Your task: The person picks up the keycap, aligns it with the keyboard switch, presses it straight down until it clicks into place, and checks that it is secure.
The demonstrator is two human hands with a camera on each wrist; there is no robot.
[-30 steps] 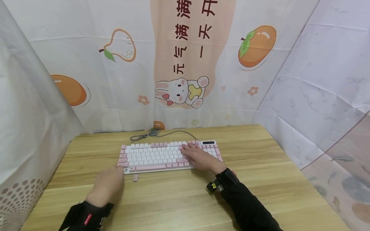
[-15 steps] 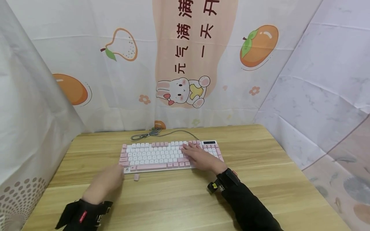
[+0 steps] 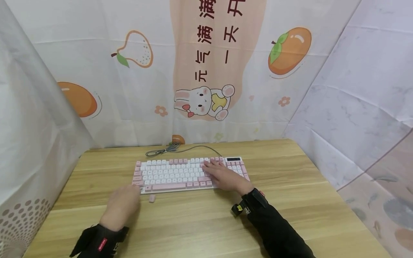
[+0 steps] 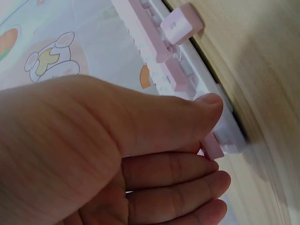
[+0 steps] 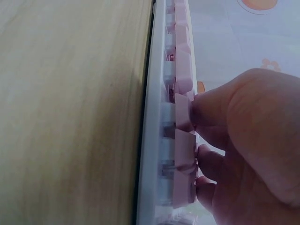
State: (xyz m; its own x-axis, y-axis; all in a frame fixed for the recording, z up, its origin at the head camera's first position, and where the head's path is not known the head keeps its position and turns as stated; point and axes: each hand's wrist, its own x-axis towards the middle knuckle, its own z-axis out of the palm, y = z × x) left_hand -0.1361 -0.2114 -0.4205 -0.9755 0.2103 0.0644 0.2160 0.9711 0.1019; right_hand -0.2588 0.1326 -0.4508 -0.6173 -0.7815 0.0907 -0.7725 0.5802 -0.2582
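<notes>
A white and pink keyboard (image 3: 171, 175) lies on the wooden table. At its near left corner is my left hand (image 3: 124, 204), fingers curled and slightly blurred. In the left wrist view its thumb (image 4: 206, 110) lies over a gap in the bottom row, against a pink corner keycap (image 4: 213, 146); the index fingertip is hidden. A loose pink keycap (image 3: 152, 198) rests on the table just in front of the keyboard. My right hand (image 3: 226, 177) rests across the keyboard's right part, fingers spread. Its thumb touches a pink front-row key (image 5: 183, 112) in the right wrist view.
A grey cable (image 3: 161, 151), partly bundled, lies behind the keyboard and joins its back edge. Printed curtains (image 3: 135, 100) stand behind the table (image 3: 193, 222) and at both sides. Black wrist straps with cameras (image 3: 248, 202) sit on both forearms.
My left hand shifts slightly back and forth at the keyboard's corner. My right hand holds its place, and the loose keycap stays where it lay.
</notes>
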